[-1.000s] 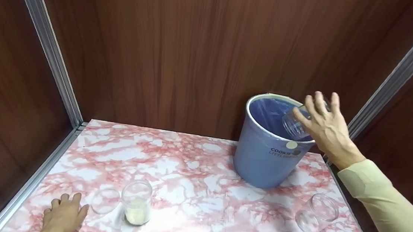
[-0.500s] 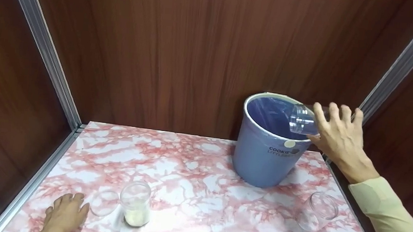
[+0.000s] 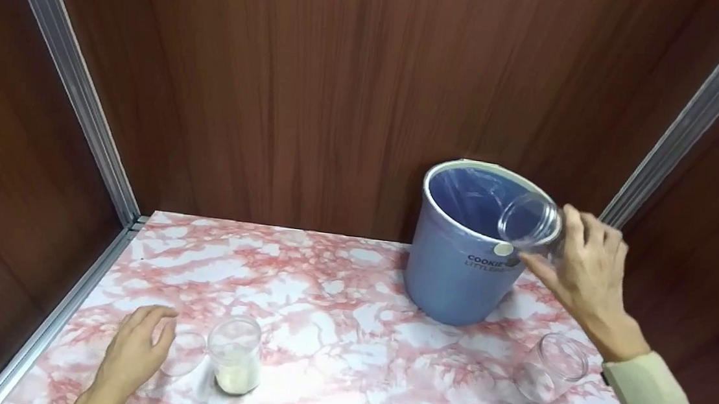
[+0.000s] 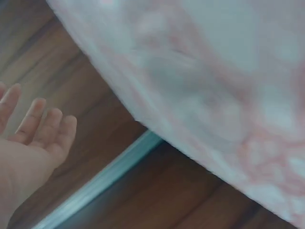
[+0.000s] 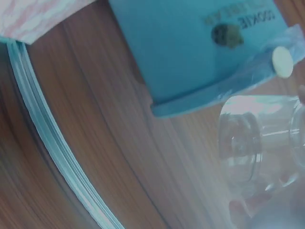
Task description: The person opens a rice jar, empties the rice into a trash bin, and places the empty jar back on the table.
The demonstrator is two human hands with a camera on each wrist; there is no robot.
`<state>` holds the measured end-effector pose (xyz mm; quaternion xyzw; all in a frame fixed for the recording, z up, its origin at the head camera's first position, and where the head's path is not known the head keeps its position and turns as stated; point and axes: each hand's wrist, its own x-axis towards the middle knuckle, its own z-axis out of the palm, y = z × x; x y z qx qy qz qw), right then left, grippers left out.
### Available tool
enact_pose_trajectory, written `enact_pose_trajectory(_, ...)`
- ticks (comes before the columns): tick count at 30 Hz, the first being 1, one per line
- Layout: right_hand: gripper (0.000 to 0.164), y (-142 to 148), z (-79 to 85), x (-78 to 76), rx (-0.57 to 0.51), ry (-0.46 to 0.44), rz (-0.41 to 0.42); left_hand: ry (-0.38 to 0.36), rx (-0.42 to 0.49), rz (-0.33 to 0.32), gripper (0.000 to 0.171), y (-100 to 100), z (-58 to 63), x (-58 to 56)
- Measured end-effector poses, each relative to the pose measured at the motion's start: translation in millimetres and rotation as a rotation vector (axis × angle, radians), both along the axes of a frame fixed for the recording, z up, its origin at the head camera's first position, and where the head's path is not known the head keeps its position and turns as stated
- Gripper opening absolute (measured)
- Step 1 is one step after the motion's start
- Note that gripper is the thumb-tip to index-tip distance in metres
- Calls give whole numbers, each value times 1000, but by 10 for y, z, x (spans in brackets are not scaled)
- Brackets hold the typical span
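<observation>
My right hand (image 3: 591,268) grips a clear plastic jar (image 3: 530,222) at the bin's right rim. Its open mouth faces left and toward me, and I see no contents inside. In the right wrist view the same jar (image 5: 259,136) appears see-through, with part of the hand at the frame's edge. The blue bin (image 3: 456,282) has a plastic liner. My left hand (image 3: 135,351) holds nothing, its fingers loosely bent, just left of a clear round disc like a lid (image 3: 185,354). Beside that stands a clear jar (image 3: 235,357) with pale contents at the bottom.
Another clear jar (image 3: 553,369) stands on the table at the right, below my right forearm. The marbled red and white tabletop (image 3: 322,329) is bounded by brown wood-grain panels (image 3: 310,93) and metal corner rails (image 3: 77,80).
The right hand has turned the jar from mouth-down over the bin to mouth toward me and drawn it lower. My left hand has lifted and shifted right toward the clear disc.
</observation>
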<state>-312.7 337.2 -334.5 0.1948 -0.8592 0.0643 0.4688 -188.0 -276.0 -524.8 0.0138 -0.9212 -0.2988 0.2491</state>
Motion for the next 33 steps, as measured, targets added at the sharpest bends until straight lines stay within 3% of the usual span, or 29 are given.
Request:
enact_pose_trajectory(7, 97, -24, -337, 125, -57, -20, 41, 146, 12, -104, 16, 339, 245, -41)
enact_pose_trajectory(15, 99, -53, -686, 206, -148, -78, 115, 193, -85, -193, 18, 617, 422, -35)
enact_pose_trajectory(20, 97, -97, -971, 204, -259, -111, 193, 224, -177, -247, 24, 714, 438, -17)
enact_pose_trajectory(24, 96, -123, -1237, 220, -328, -150, 191, 234, -263, -277, 30, 781, 420, -9)
enact_pose_trajectory(33, 91, -141, -1790, 321, -463, -339, 152, 114, -357, -296, 40, 888, 321, 19)
